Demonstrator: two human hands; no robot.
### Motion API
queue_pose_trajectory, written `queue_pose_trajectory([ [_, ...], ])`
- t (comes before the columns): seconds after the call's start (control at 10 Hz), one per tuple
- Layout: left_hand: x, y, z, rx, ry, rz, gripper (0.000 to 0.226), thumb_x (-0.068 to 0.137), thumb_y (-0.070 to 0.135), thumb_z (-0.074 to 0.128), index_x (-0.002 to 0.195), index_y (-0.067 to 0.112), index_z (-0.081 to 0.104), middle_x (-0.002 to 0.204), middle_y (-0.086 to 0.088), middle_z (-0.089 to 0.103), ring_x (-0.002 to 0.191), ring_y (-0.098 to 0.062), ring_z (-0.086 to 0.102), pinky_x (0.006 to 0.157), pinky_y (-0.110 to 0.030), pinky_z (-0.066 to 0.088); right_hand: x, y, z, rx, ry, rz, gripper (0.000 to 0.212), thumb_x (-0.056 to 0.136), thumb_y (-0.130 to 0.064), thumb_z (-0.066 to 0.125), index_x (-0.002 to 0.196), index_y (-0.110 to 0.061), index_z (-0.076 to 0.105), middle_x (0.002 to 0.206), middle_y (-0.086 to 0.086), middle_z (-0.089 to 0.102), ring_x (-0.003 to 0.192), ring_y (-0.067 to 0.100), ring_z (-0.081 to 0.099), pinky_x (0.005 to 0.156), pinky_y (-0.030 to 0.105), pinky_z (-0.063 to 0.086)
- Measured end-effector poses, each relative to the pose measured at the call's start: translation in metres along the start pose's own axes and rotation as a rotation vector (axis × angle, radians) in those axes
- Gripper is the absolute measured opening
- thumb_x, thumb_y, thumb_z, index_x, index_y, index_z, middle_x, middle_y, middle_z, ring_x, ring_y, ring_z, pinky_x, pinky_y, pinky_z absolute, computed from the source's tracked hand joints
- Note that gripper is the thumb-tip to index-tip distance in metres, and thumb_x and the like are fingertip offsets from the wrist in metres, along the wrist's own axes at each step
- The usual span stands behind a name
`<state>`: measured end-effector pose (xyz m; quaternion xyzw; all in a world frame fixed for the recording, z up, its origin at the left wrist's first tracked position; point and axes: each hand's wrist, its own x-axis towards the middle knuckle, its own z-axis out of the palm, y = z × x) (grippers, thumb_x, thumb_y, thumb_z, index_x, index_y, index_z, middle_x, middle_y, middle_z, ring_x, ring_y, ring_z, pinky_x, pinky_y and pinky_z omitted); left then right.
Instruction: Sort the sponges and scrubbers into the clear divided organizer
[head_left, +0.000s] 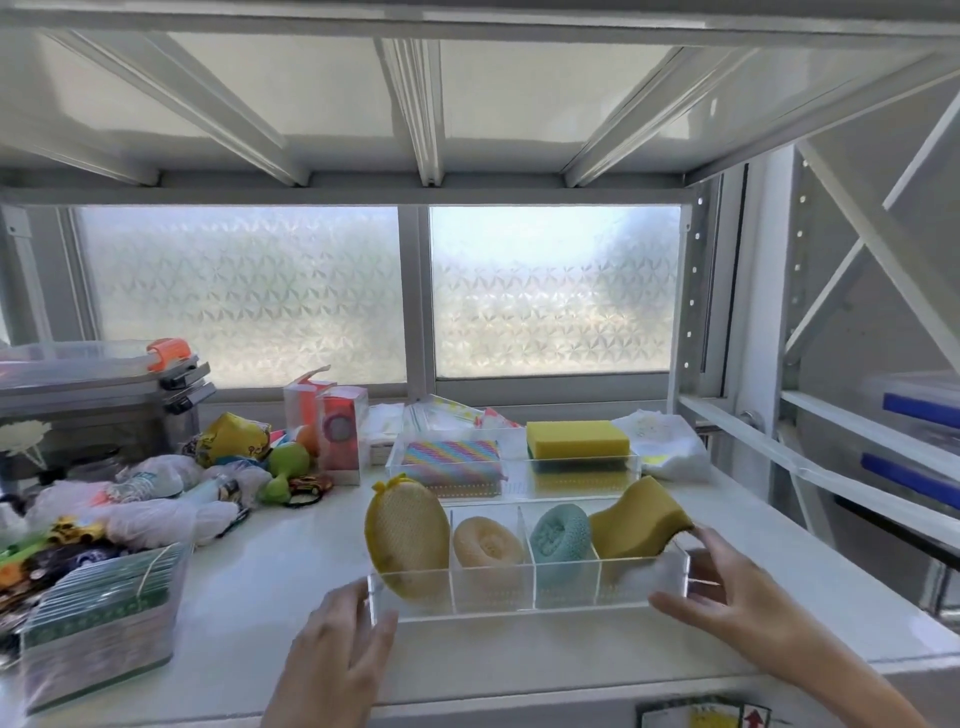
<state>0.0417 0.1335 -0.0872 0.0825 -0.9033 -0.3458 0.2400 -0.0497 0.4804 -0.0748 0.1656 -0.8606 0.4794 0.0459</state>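
A clear divided organizer (524, 610) sits on the white shelf in front of me. From left to right its compartments hold a yellow mesh scrubber (408, 538) standing upright, a cream round scrubber (488, 543), a teal knitted scrubber (558, 535) and a curved yellow sponge (641, 522) leaning out at the right end. My left hand (345, 642) touches the organizer's front left corner. My right hand (727, 597) grips its right end, fingertips at the curved sponge. A second clear tray (631, 465) behind holds a rainbow striped sponge (452, 460) and a yellow and green block sponge (576, 441).
At the left lie bagged toys (156, 499), a green toy (283, 467), a clear box of packets (98, 621) and stacked lidded containers (98, 384). Small cartons (337, 431) stand in the middle. A white cloth (662, 447) lies at the back right. A frosted window is behind.
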Motion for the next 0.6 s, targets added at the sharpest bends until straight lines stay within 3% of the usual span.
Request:
queue_pose_trajectory([
  [0.1, -0.002, -0.008, 0.016, 0.106, 0.051, 0.044, 0.04, 0.088, 0.033, 0.057, 0.124, 0.016, 0.057, 0.118, -0.004, 0.066, 0.109, -0.021, 0.062, 0.091, -0.033, 0.045, -0.001, 0.009, 0.014, -0.106, 0.152, -0.055, 0.093, 0.053, -0.078, 0.062, 0.123, -0.018, 0.057, 0.097, -0.006, 0.072, 0.091, -0.002, 0.068, 0.086, 0.024, 0.054],
  [0.2, 0.002, -0.016, 0.019, 0.178, 0.063, 0.094, 0.047, 0.077, 0.044, 0.052, 0.109, 0.013, 0.067, 0.098, -0.004, 0.073, 0.089, -0.023, 0.071, 0.074, -0.036, 0.052, 0.0, 0.011, 0.017, -0.14, 0.205, -0.051, 0.095, 0.051, -0.086, 0.049, 0.116, -0.017, 0.063, 0.087, -0.004, 0.075, 0.085, 0.0, 0.07, 0.082, 0.023, 0.053],
  [0.3, 0.003, -0.017, 0.018, 0.225, 0.062, 0.155, 0.052, 0.069, 0.049, 0.044, 0.095, 0.013, 0.072, 0.079, -0.001, 0.075, 0.066, -0.02, 0.073, 0.055, -0.031, 0.055, 0.001, 0.01, 0.017, -0.194, 0.227, -0.041, 0.109, 0.044, -0.097, 0.037, 0.115, -0.019, 0.063, 0.085, -0.011, 0.074, 0.087, -0.007, 0.066, 0.077, 0.014, 0.051],
  [0.4, 0.006, -0.019, 0.016, 0.312, 0.034, 0.164, 0.05, 0.069, 0.047, 0.044, 0.091, 0.013, 0.073, 0.073, 0.0, 0.074, 0.059, -0.019, 0.071, 0.05, -0.029, 0.055, -0.001, 0.006, 0.015, -0.202, 0.184, -0.003, 0.112, 0.042, -0.098, 0.034, 0.117, -0.019, 0.062, 0.086, -0.012, 0.074, 0.086, -0.004, 0.067, 0.076, 0.012, 0.051],
  [0.5, 0.002, -0.01, 0.014, 0.235, 0.022, 0.156, 0.044, 0.075, 0.037, 0.053, 0.108, 0.012, 0.067, 0.094, -0.004, 0.073, 0.083, -0.022, 0.071, 0.069, -0.033, 0.055, -0.008, -0.007, 0.012, -0.188, 0.093, 0.017, 0.097, 0.052, -0.084, 0.053, 0.123, -0.018, 0.058, 0.098, -0.008, 0.074, 0.091, 0.0, 0.069, 0.088, 0.024, 0.053],
  [0.6, 0.002, -0.011, -0.008, 0.3, 0.0, 0.155, 0.048, 0.089, 0.032, 0.049, 0.135, 0.021, 0.045, 0.133, 0.003, 0.053, 0.121, -0.016, 0.053, 0.096, -0.024, 0.042, -0.02, -0.028, -0.01, -0.279, -0.018, 0.028, 0.082, 0.065, -0.069, 0.06, 0.131, -0.023, 0.048, 0.124, -0.015, 0.054, 0.103, 0.005, 0.063, 0.099, 0.026, 0.048],
])
